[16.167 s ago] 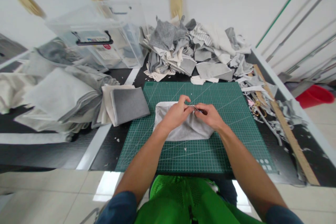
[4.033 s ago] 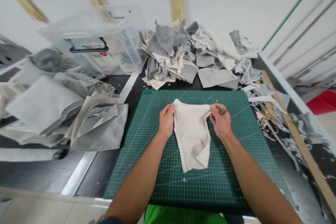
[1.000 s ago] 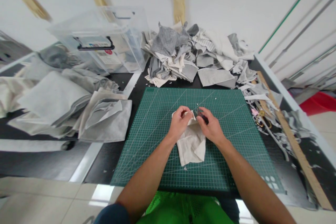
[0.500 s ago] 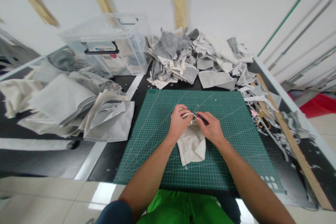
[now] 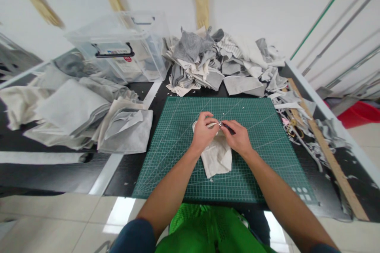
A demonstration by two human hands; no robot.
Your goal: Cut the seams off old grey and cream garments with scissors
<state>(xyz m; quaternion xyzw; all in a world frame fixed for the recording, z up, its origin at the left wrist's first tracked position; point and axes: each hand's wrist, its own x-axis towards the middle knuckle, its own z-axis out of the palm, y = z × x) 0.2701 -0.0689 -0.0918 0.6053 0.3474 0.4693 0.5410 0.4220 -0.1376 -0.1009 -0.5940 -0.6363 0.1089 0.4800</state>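
Observation:
An off-white piece of cloth (image 5: 218, 158) hangs from my hands and spreads over the green cutting mat (image 5: 166, 166). My left hand (image 5: 204, 131) is closed on the cloth's upper edge, pinching a narrow fold. In my right hand (image 5: 239, 137) is a small dark-handled tool with a metal tip (image 5: 228, 128). Its tip meets the folded edge close to my left fingertips. The tool is too small and too covered by fingers to tell its exact kind.
Stacked grey and cream cloths (image 5: 74, 102) lie to the left, before a clear plastic box (image 5: 139, 55). A heap of fabric scraps (image 5: 198, 55) stands behind the mat. To the right are a wooden ruler (image 5: 326, 154), scissors (image 5: 293, 128) and loose strips.
The whole view has shifted slightly, so the table sits higher in the picture. Both hands stay together at the cloth's edge, the tool tip still against it.

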